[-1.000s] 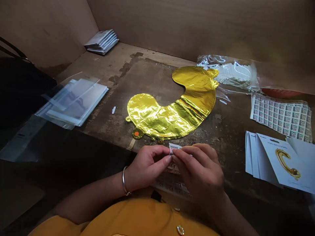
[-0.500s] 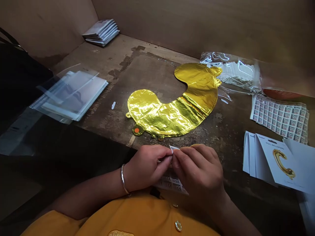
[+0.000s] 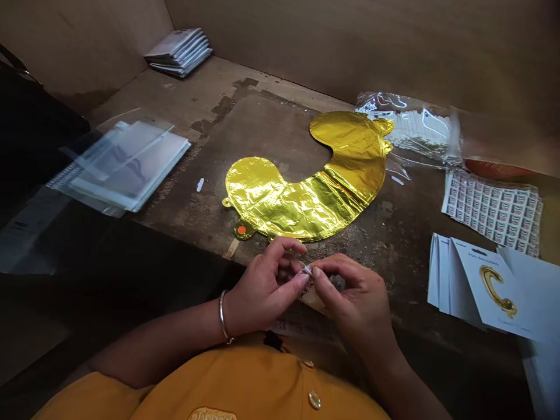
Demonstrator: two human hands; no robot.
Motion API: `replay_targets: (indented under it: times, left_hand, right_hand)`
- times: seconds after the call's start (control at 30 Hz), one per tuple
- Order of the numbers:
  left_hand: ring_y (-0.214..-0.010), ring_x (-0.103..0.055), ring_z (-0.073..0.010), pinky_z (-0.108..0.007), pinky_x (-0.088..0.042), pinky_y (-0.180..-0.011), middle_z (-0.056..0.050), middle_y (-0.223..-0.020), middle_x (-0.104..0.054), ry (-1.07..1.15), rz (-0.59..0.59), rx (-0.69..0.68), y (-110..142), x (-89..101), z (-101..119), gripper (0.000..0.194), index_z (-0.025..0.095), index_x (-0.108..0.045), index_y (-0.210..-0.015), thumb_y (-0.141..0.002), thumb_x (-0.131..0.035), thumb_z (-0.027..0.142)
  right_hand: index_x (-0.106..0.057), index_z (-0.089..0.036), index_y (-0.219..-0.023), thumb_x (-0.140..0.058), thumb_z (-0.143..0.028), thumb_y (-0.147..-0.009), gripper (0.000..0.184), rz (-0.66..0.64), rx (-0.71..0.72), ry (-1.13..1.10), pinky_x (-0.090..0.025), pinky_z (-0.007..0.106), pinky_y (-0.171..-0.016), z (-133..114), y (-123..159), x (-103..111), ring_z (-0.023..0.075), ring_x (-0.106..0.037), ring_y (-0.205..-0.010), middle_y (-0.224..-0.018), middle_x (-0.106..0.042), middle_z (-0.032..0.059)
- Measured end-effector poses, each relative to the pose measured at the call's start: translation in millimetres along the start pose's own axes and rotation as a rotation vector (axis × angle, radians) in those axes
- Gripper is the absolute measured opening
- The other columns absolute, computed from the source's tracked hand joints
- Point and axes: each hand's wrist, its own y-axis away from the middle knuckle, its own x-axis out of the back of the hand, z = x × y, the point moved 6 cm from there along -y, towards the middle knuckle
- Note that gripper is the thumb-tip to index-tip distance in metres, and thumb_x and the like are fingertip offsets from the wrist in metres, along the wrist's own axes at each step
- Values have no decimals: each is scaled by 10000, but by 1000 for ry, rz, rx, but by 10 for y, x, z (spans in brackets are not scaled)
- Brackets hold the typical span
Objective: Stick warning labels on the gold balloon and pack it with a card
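A gold foil balloon (image 3: 306,204) shaped like a C lies flat on the table, an orange dot on one of its tabs. Just in front of it, my left hand (image 3: 266,291), with a bangle at the wrist, pinches the edge of a small printed sticker sheet (image 3: 314,300) with its thumb; the index finger is bent and lifted. My right hand (image 3: 356,297) meets it there, thumb and forefinger closed on the curled white edge of the same sheet. Part of the sheet hangs below the hands, mostly hidden. Whether a single sticker is peeled off, I cannot tell.
Clear plastic sleeves (image 3: 135,157) lie at the left, a stack of packets (image 3: 179,52) in the back corner. On the right are a bag of white sticks (image 3: 424,131), a label sheet (image 3: 494,210) and folded balloon cards (image 3: 494,286). Walls enclose the table's back.
My left index finger has lifted and opened away from the thumb. My right hand has turned, its fingers curling in at the sheet's edge. The balloon has stayed put.
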Motion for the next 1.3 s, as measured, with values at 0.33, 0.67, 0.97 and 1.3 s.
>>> replay_targets:
  times: [0.33, 0.67, 0.97, 1.3]
  left_hand:
    - [-790, -538, -111, -241, -431, -759, -5, -824, -561, -201, -129, -73, -64, -17, 126, 274, 173, -701, -903, -816, -484, 30]
    - [-747, -532, -117, -234, -427, -698, -13, -792, -573, -118, -82, -107, -5, 50, 137, 141, 137, -684, -853, -870, -598, 247]
    - [-734, -527, -113, -226, -425, -685, -25, -778, -555, -286, -125, -237, 29, 19, 139, 151, 116, -680, -843, -892, -553, 181]
    - [-804, -613, -149, -272, -490, -767, -51, -917, -675, -326, -63, -191, 97, 226, -3, 313, 166, -623, -1168, -858, -590, 189]
  right_hand:
    - [-666, -257, -917, -725, -113, -710, 259, 437, 656, 600, -466, 361, -744, -298, 225, 191, 193, -635, -749, -796, -718, 5]
    - [-631, -243, -1031, -685, -112, -771, 296, 187, 612, 439, -495, 355, -775, -279, 196, 145, 197, -582, -858, -914, -671, 46]
    - [-658, -255, -890, -621, -287, -857, 59, -428, 203, 242, -484, 275, -748, -145, -225, 112, 154, -589, -867, -892, -629, 18]
    - [-645, -227, -801, -609, -218, -852, 63, -428, 264, 256, -446, 251, -674, -286, -320, 53, 138, -570, -789, -820, -608, 18]
